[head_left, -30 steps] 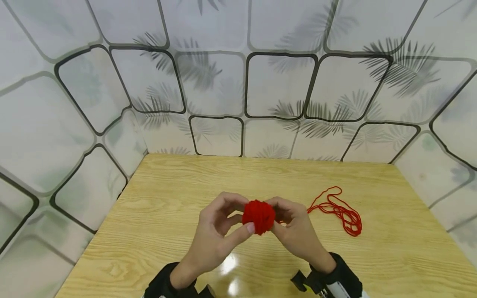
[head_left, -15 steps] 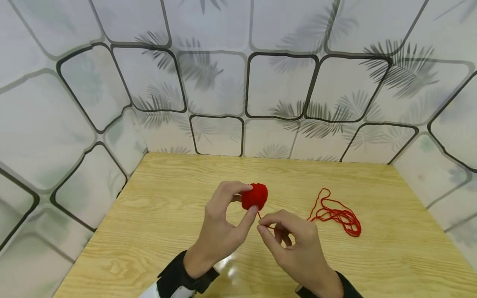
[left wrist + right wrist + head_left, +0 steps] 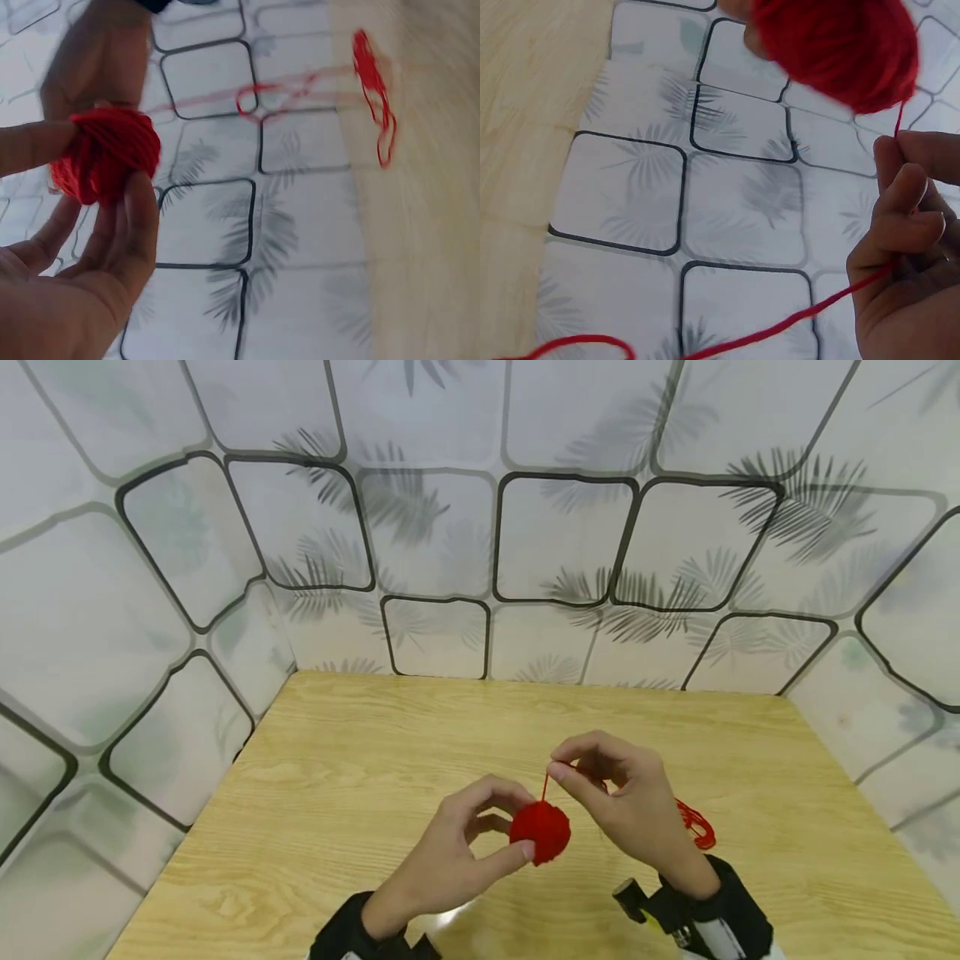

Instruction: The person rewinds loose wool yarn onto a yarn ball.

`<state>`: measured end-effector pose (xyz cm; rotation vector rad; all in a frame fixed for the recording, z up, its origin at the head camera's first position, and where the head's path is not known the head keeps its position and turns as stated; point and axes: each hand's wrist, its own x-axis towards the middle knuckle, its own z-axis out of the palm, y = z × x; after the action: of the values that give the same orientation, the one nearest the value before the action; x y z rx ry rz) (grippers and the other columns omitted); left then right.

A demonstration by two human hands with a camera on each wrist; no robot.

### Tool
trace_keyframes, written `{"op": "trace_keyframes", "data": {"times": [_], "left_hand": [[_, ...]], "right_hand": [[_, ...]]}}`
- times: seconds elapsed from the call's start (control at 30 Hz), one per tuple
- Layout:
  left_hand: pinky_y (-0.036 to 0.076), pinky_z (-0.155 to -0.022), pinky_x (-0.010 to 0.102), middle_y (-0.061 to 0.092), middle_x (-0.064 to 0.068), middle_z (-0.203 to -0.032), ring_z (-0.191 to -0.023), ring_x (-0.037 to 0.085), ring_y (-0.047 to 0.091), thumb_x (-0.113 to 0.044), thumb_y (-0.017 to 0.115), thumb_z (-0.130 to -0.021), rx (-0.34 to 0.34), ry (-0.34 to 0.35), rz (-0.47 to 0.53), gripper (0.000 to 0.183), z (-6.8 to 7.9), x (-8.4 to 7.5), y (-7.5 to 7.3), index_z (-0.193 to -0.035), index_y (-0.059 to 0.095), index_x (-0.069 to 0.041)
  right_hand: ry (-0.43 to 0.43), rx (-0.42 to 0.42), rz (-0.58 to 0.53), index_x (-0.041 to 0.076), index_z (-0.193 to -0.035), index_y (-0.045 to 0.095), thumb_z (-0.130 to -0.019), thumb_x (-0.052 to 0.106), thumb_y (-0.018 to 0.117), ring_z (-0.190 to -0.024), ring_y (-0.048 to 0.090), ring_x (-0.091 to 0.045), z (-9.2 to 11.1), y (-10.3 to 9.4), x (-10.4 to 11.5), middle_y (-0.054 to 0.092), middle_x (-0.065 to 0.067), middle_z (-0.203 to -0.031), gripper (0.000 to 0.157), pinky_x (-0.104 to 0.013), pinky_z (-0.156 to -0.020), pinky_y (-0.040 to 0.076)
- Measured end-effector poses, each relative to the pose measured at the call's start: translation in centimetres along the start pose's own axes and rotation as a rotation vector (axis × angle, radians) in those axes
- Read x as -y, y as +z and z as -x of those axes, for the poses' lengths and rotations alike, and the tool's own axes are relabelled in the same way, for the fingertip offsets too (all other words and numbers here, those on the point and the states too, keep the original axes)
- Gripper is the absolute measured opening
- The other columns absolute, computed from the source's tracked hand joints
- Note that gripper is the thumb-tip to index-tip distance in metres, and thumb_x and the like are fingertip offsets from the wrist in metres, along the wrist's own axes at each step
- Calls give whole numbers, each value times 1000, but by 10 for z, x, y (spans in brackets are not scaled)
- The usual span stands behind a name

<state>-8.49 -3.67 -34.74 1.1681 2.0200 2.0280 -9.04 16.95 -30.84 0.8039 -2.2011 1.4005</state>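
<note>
A small ball of red yarn (image 3: 540,832) is gripped between the fingers and thumb of my left hand (image 3: 468,852), above the table. From the top of the ball a short strand rises to my right hand (image 3: 622,797), which pinches it between thumb and index finger, up and right of the ball. In the right wrist view the yarn strand (image 3: 802,313) trails out below the curled right fingers. The left wrist view shows the wound ball (image 3: 109,154) with its wraps, fingers on either side.
A loose heap of red yarn (image 3: 696,825) lies on the wooden table (image 3: 360,735) to the right, partly hidden behind my right hand. A patterned wall covering (image 3: 442,552) with leaf shapes surrounds the table at the back and both sides.
My right hand came off the ball, pinched the strand below it, then moved up and around to above it. My left hand and the ball rose, then dropped lower and rightward.
</note>
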Motion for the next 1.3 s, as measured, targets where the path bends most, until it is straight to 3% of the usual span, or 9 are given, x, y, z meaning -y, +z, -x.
{"op": "trace_keyframes", "data": {"times": [0.13,0.27,0.47,0.53,0.63,0.83,0.97,1.13,1.3], "left_hand": [[50,-77,48,53,18,-110,-100,24,55,6,56,-84,-24,80,276,35,2,-3,3,-117,48,0],[47,-83,47,53,19,-111,-104,27,55,9,51,-85,-167,140,428,33,-3,-5,5,-117,44,5],[39,-95,47,46,21,-125,-117,35,46,-7,54,-89,-444,-73,630,33,-17,-7,3,-119,40,-1],[40,-94,47,46,22,-125,-116,36,47,-13,59,-88,-503,-135,612,39,-24,-4,1,-119,39,0],[44,-90,45,49,22,-118,-108,35,52,-15,65,-84,-538,-186,475,43,-33,6,-2,-117,43,0],[51,-77,36,54,16,-105,-94,32,55,-12,67,-82,-469,-217,62,33,-36,26,0,-110,52,-2],[51,-74,33,55,14,-104,-94,30,55,-10,65,-83,-358,-265,-43,31,-32,33,0,-109,52,-2],[50,-76,35,57,9,-104,-92,25,57,-21,66,-83,-178,-331,15,31,-25,52,0,-109,54,-9],[48,-83,42,55,15,-108,-96,27,58,-16,63,-85,-94,-349,313,33,-20,47,-3,-112,50,-2]], "right_hand": [[108,17,-105,11,-99,62,-84,7,63,-63,52,-13,6,9,-21,62,-2,-85,15,-31,-51,48],[127,-19,-121,13,-99,62,-84,8,63,-65,55,-13,18,28,-30,64,-2,-88,15,-30,-52,49],[-6,-99,22,11,-92,62,-81,1,65,-51,41,-7,26,48,-10,58,2,-74,15,-22,-42,35],[-31,-110,62,10,-90,62,-80,1,66,-52,40,-6,27,49,0,57,3,-73,14,-19,-42,34],[-45,-125,86,10,-89,62,-79,1,66,-53,41,-4,26,49,9,57,3,-74,15,-18,-43,35],[24,-152,39,9,-90,62,-80,3,66,-51,39,-8,18,41,11,55,2,-70,12,-22,-41,34],[180,-145,-66,9,-94,63,-84,14,65,-59,49,-13,15,34,-14,60,0,-80,11,-26,-47,42],[358,-133,-215,9,-96,63,-84,25,65,-70,53,-22,9,26,-43,62,-8,-87,20,-30,-57,46],[476,-68,-390,1,-101,60,-85,26,65,-69,50,-21,12,29,-68,58,-17,-89,30,-27,-58,46]]}}
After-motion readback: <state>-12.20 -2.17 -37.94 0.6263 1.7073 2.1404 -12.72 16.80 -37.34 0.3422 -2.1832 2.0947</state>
